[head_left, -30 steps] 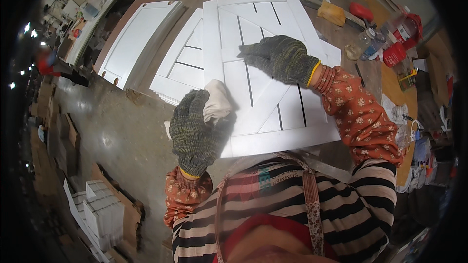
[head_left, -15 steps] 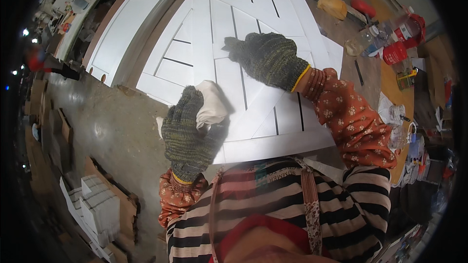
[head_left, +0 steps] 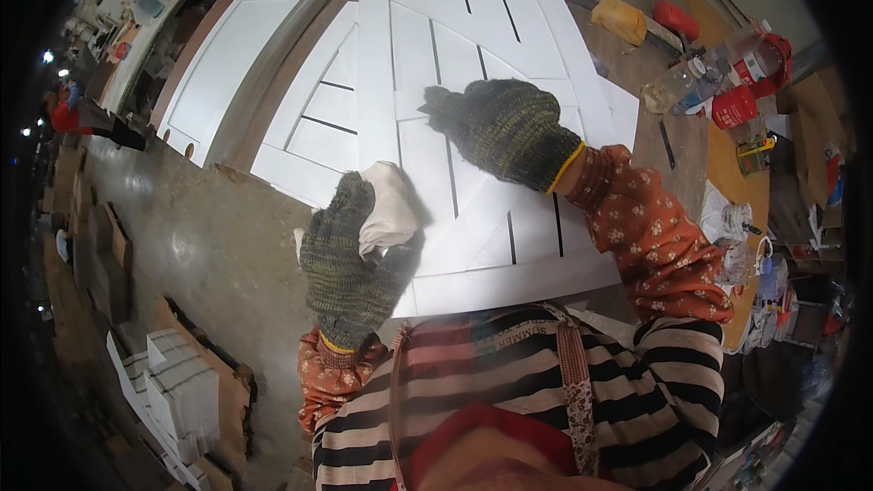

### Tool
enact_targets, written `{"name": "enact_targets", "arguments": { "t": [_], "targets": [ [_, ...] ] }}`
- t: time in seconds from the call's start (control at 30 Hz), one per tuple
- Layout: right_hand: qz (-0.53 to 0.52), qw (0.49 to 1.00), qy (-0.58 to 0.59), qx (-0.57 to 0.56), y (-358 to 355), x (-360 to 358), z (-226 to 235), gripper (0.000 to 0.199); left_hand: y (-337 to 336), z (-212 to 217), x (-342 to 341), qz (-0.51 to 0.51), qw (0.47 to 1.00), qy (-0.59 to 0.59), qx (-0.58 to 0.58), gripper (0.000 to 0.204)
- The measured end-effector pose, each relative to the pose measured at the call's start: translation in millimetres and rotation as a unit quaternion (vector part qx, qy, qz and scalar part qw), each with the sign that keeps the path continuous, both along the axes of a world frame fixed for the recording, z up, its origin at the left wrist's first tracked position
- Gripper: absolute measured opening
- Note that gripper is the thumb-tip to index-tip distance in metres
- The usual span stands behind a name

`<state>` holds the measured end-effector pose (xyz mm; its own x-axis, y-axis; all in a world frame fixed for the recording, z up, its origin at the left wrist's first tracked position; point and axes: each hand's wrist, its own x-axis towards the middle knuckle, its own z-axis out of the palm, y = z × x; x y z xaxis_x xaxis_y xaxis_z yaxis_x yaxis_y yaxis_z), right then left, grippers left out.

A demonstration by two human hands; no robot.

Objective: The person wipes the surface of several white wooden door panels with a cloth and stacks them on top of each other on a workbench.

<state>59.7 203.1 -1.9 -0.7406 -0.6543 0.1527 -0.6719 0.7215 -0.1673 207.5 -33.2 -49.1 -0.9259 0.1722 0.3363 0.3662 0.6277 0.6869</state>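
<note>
A white slatted panel [head_left: 473,55] with diagonal and upright grooves lies flat on the workbench in front of me. My left hand [head_left: 350,259], in a dark knitted glove, grips a white cloth [head_left: 389,209] pressed against the panel's near left edge. My right hand [head_left: 505,132], gloved the same way, rests flat with fingers spread on the panel's middle.
More white panels [head_left: 314,118] lie under and left of the top one, with a plain white door [head_left: 232,68] further left. Plastic bottles [head_left: 677,82], a red container [head_left: 737,107] and a yellow sponge [head_left: 621,18] sit at the right. Cardboard and white stacked pieces [head_left: 182,382] lie on the floor.
My left hand with the cloth has slid slightly toward me along the panel's edge. My right hand has stayed on the middle of the panel.
</note>
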Motion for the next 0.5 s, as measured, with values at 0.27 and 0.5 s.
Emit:
{"name": "enact_targets", "arguments": {
  "t": [0.27,0.5],
  "targets": [
    [-0.069,0.997,-0.043,-0.010,-16.5,11.7,17.1,0.020,12.8,-15.8,1.0,0.054,0.886,-0.187,0.422,0.054],
    [-0.012,0.998,0.063,-0.029,-3.8,0.5,-11.9,0.023,15.7,3.1,-3.8,0.057,0.992,0.017,0.107,0.040]
  ]
}}
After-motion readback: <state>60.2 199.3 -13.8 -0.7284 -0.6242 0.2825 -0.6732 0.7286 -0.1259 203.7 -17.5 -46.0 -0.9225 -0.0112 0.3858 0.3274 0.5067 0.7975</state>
